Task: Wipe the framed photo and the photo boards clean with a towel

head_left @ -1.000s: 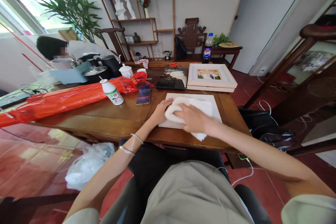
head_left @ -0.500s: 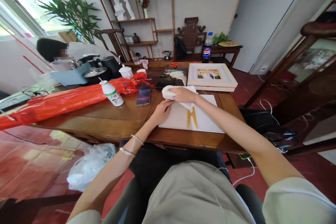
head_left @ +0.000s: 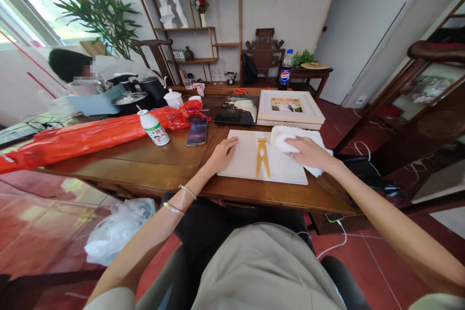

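Observation:
A white board (head_left: 243,162) with a yellow wooden stand piece (head_left: 262,156) on it lies face down on the wooden table (head_left: 152,167). My left hand (head_left: 224,152) rests on the board's left edge, fingers curled against it. My right hand (head_left: 307,151) presses a bunched white cloth (head_left: 281,136) onto the board's right upper part.
Behind the board lie a white picture frame (head_left: 289,106) and a dark photo print (head_left: 237,109). A phone (head_left: 198,131), a small white bottle (head_left: 153,127) and a long red plastic bag (head_left: 72,138) sit to the left. Another person leans over pots at far left.
My right hand swept the cloth from the board's near middle up to its far left, then across to the right side. The yellow stand piece came into view. My left hand stayed put.

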A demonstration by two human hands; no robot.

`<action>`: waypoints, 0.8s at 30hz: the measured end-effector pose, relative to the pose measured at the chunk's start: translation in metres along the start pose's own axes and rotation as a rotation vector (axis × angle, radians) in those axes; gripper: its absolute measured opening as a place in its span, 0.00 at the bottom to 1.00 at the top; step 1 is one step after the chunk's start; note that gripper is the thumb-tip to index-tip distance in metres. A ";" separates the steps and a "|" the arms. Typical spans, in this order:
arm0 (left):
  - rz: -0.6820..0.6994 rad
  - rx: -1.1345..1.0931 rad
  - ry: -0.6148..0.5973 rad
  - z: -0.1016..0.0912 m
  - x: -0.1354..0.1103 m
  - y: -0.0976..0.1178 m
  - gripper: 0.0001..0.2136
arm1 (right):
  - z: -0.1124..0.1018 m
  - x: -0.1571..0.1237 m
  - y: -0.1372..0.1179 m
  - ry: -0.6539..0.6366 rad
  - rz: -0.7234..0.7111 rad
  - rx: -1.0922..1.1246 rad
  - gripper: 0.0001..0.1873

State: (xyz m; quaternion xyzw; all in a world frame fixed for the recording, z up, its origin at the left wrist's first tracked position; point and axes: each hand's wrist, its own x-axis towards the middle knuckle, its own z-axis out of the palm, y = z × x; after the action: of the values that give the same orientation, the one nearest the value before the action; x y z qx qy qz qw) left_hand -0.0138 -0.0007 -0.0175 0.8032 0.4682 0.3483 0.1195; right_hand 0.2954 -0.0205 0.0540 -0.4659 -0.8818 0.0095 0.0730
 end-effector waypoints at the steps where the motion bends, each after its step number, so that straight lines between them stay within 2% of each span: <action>1: -0.001 0.001 0.000 0.000 0.000 0.000 0.18 | -0.003 -0.013 -0.009 -0.012 -0.009 -0.004 0.23; 5: -0.006 0.010 -0.002 0.000 -0.001 0.001 0.18 | -0.022 -0.060 -0.046 -0.157 -0.101 0.109 0.24; 7: -0.007 0.015 0.000 0.000 -0.001 0.001 0.18 | -0.029 -0.069 -0.056 -0.217 -0.128 0.169 0.24; 10: -0.003 0.014 0.000 0.000 -0.001 0.001 0.18 | -0.027 -0.057 -0.046 -0.195 -0.117 0.192 0.23; 15: 0.006 0.006 -0.003 0.000 -0.001 -0.001 0.18 | -0.001 0.004 -0.001 -0.032 -0.037 0.212 0.15; 18: 0.002 0.008 -0.013 0.000 -0.001 -0.001 0.18 | 0.008 0.029 0.011 0.036 0.019 0.156 0.15; 21: 0.001 0.011 -0.016 0.000 -0.001 0.000 0.18 | 0.009 0.029 0.003 0.034 0.019 0.067 0.16; 24: 0.002 0.009 -0.006 0.000 -0.001 0.000 0.18 | 0.002 0.004 -0.021 -0.029 -0.053 0.059 0.18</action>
State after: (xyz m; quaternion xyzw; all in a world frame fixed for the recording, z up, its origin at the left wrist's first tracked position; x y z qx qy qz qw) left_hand -0.0141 -0.0011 -0.0183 0.8052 0.4688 0.3438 0.1168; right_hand 0.2763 -0.0291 0.0541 -0.4398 -0.8941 0.0403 0.0742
